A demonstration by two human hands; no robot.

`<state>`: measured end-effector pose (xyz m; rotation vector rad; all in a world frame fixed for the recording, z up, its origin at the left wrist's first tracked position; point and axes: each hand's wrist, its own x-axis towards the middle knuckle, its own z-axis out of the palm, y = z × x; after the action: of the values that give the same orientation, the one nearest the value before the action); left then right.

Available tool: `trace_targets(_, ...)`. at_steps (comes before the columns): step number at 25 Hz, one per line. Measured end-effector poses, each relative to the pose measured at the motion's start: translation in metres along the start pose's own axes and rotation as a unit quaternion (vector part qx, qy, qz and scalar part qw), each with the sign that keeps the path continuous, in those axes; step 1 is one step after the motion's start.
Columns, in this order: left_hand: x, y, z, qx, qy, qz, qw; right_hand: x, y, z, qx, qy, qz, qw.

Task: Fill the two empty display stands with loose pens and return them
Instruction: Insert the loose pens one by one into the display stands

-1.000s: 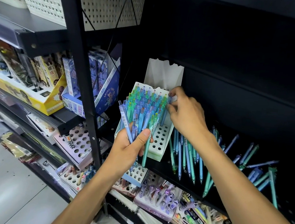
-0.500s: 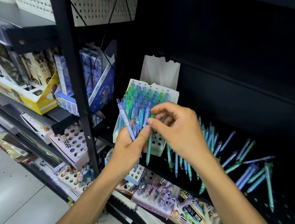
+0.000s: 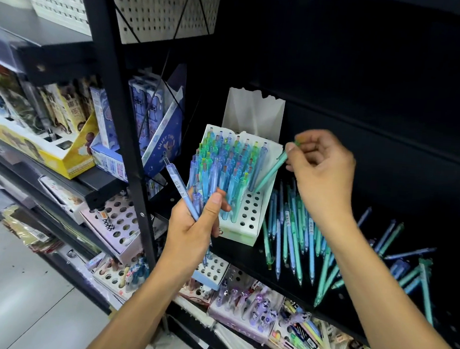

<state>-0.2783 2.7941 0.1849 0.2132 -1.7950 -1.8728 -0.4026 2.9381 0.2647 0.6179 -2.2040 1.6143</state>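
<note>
A white display stand [image 3: 250,220] with rows of holes leans on the black shelf, most of its holes filled with upright blue and green pens. My right hand [image 3: 322,172] pinches the top of a green pen [image 3: 270,172], whose tip rests at a hole on the stand's right side. My left hand [image 3: 193,227] holds a small bunch of pens in front of the stand, a lilac pen [image 3: 179,188] sticking up to the left. Loose blue and green pens [image 3: 301,236] lie on the shelf to the right.
A black upright post [image 3: 131,149] stands left of the stand. Boxes of stationery [image 3: 144,128] fill the left shelves. Below sit other holed stands [image 3: 212,270] and trays of pens [image 3: 309,340]. White perforated baskets [image 3: 160,4] are on top. The black shelf [image 3: 244,255] has a front edge under my hands.
My right hand took a green pen from the bunch in my left hand and carried it up and right to the stand's right side. The view shifted slightly.
</note>
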Motion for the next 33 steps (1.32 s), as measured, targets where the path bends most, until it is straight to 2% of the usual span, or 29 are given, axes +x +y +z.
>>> trace_targets(5,-0.001,0.001,-0.001,0.013,-0.005,-0.006,1.0,0.001,0.015,0.011,-0.021,-0.022,-0.004,1.0)
trace_targets(12,-0.001,-0.003,0.002,0.041,-0.013,-0.005,0.999,0.007,0.003,0.018,-0.059,-0.053,-0.027,0.997)
trace_targets(16,0.0,-0.003,0.004,0.035,-0.018,-0.003,0.999,0.006,0.001,0.021,-0.123,-0.076,-0.074,0.987)
trace_targets(19,0.001,-0.003,0.004,0.032,-0.02,-0.005,0.999,0.009,0.002,0.021,-0.148,-0.081,-0.05,0.984)
trace_targets(24,0.001,-0.006,0.007,0.024,-0.031,-0.004,0.999,0.011,0.002,0.025,-0.223,-0.164,-0.019,0.961)
trace_targets(26,0.001,-0.007,0.007,0.023,-0.038,-0.003,0.999,0.006,-0.004,0.022,-0.26,-0.123,-0.045,0.957)
trace_targets(28,0.002,-0.007,0.008,0.012,-0.049,-0.001,0.999,-0.008,-0.01,0.018,-0.19,-0.085,-0.087,0.974)
trace_targets(29,0.002,-0.007,0.009,0.004,-0.055,0.001,0.998,-0.017,-0.014,0.016,-0.106,-0.114,-0.079,0.985)
trace_targets(31,0.001,-0.005,0.012,-0.008,-0.067,0.01,0.998,-0.032,-0.02,0.013,0.021,-0.209,-0.02,0.977)
trace_targets(33,0.0,-0.003,0.016,-0.006,-0.08,0.021,0.997,-0.037,-0.017,0.01,0.045,-0.223,0.005,0.974)
